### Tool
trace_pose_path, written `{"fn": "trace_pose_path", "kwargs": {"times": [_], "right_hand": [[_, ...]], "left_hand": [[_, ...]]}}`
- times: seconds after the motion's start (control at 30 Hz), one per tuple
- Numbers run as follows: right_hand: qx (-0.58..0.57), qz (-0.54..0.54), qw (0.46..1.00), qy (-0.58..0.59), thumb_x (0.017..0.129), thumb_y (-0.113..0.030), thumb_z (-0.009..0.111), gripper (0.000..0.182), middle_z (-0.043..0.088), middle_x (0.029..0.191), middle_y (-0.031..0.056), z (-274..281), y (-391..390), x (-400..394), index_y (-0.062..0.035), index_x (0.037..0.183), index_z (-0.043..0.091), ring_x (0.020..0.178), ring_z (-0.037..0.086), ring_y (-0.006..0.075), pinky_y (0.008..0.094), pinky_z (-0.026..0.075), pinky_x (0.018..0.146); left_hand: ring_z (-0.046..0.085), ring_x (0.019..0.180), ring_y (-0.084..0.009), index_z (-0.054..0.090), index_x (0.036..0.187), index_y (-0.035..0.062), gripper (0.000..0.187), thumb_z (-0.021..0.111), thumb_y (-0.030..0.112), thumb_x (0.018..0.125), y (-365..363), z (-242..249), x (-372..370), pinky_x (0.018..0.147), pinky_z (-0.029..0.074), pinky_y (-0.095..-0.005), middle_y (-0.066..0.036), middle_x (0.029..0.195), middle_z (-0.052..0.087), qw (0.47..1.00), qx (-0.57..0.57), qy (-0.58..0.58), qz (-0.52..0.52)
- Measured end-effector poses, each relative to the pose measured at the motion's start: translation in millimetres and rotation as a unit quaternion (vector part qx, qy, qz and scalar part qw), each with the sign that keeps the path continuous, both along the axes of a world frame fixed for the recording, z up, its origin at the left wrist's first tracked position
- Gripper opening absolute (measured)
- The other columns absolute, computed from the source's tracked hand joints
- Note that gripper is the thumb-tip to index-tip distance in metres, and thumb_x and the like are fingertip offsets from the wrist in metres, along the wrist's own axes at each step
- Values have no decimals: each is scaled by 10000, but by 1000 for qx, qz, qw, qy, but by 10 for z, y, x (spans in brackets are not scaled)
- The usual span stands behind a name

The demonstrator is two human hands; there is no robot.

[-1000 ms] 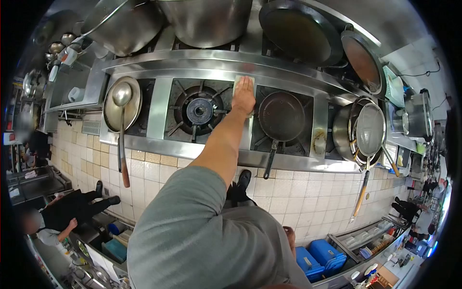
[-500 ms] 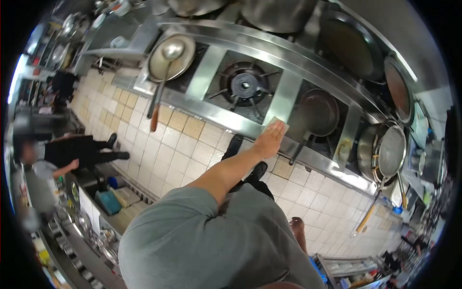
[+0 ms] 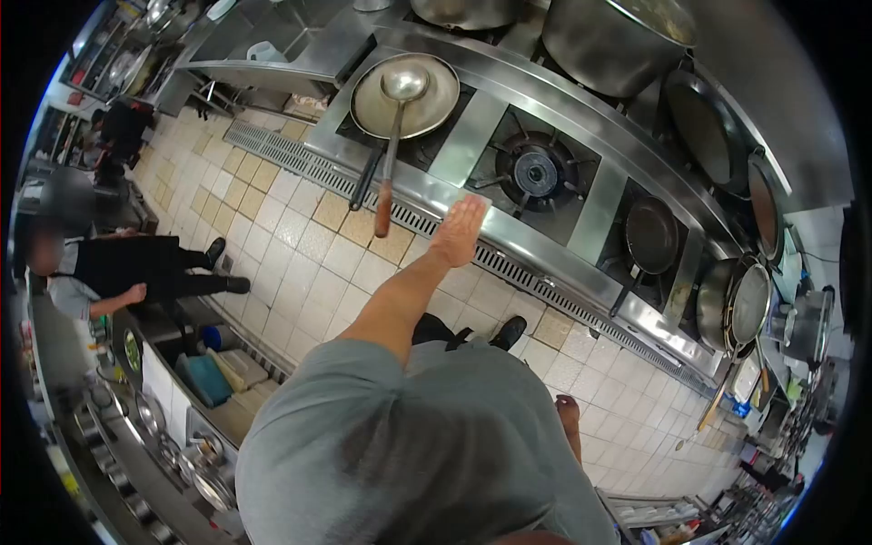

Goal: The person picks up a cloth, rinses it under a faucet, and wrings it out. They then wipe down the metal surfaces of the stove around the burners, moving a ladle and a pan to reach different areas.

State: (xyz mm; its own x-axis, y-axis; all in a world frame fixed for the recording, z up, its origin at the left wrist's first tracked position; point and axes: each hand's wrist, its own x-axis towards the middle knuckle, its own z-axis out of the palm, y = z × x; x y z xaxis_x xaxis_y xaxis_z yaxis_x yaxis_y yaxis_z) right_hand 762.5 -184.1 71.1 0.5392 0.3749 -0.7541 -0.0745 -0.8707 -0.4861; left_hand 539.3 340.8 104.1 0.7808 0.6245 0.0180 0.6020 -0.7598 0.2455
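My left hand (image 3: 461,229) reaches forward and lies flat, fingers together, on the steel front edge of the stove (image 3: 436,193). Under its fingertips shows a pale, thin cloth (image 3: 484,202), mostly covered by the hand. Just left of it, a wok (image 3: 363,107) sits on a burner with a ladle (image 3: 405,84) resting inside; the ladle's wooden handle sticks out over the edge. To the right is a bare burner (image 3: 538,173). My right hand (image 3: 568,413) hangs low by my side, fingers loosely curled, with nothing visible in it.
A dark frying pan (image 3: 651,234) stands on the right burner, its handle over the edge. Stacked pots and a strainer (image 3: 750,304) are at the far right. Large stockpots (image 3: 610,45) line the back. A person in a dark apron (image 3: 136,272) stands at the left on the tiled floor.
My left hand has slid left along the stove front with the cloth, from right of the bare burner to its left. The view has shifted left; my right hand still hangs low.
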Motion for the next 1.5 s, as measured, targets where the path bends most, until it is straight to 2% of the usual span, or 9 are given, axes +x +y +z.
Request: {"fn": "trace_pose_path", "kwargs": {"times": [0.3,0.43,0.73,0.8,0.9,1.1,1.23,1.43,1.5], "right_hand": [[256,251,922,-147,943,-167,536,273,710,813,170,-1313,-390,-1611,4,1121,653,657,689,231,370,563,649],[42,162,980,-111,959,-113,514,251,707,847,144,468,1748,-1979,10,1135,644,780,701,196,318,559,646],[368,-96,862,335,1017,-150,518,272,671,1077,125,599,5071,-1899,-11,1242,581,987,679,261,409,569,869],[380,-133,848,344,1016,-147,507,289,668,1097,141,372,5468,-1984,21,1244,563,1022,666,271,424,564,891],[337,-166,862,340,986,-140,554,303,660,1066,134,339,5702,-1987,15,1245,572,991,658,251,392,556,877],[335,-137,876,319,954,-77,558,431,623,1085,165,191,5747,-2008,41,1359,472,1012,639,273,410,544,923],[365,-148,878,273,960,-76,580,521,580,1176,147,233,5822,-2155,-14,1448,409,1069,610,265,383,513,971],[327,296,877,-192,1014,-244,532,334,554,1148,102,84,5887,-2231,-7,1248,558,1060,537,169,284,462,907],[284,102,951,-65,1004,-252,513,235,578,831,59,-227,5962,-2166,-62,1139,543,849,584,189,328,515,754]], "left_hand": [[289,1465,-402,333,1468,-108,791,583,128,756,901,-115,-1060,1222,197,-485,-292,1527,342,989,50,-136,-36],[220,1484,-429,265,1480,-134,970,736,240,719,878,182,-1053,1224,162,-507,-309,1551,279,994,-28,-103,-18],[294,1464,-328,284,1526,-37,832,621,399,902,1109,-309,-1071,1220,232,-414,-205,1578,308,999,-7,-29,-14],[387,1410,-257,360,1506,25,640,577,264,953,1110,-447,-1123,1182,316,-382,-157,1549,370,716,-531,-453,25],[424,1380,-194,421,1475,76,517,529,149,975,1153,-960,-1040,1165,344,-362,-93,1539,396,577,-630,-517,41],[378,1425,-279,520,1383,52,476,541,107,911,952,-584,-1811,1199,293,-409,-149,1497,449,983,-23,-169,-60],[400,1403,-358,532,1377,56,513,540,80,865,1081,-32,-2855,1179,322,-433,-187,1497,457,978,-168,-119,13],[626,1136,-401,526,1387,23,581,642,210,850,1461,-954,-5309,993,500,-416,-264,1211,654,845,-280,-136,435],[626,1156,-389,600,1306,-17,558,671,327,871,1489,-1196,-6292,1007,490,-414,-277,1218,649,776,-265,-69,569]]}}
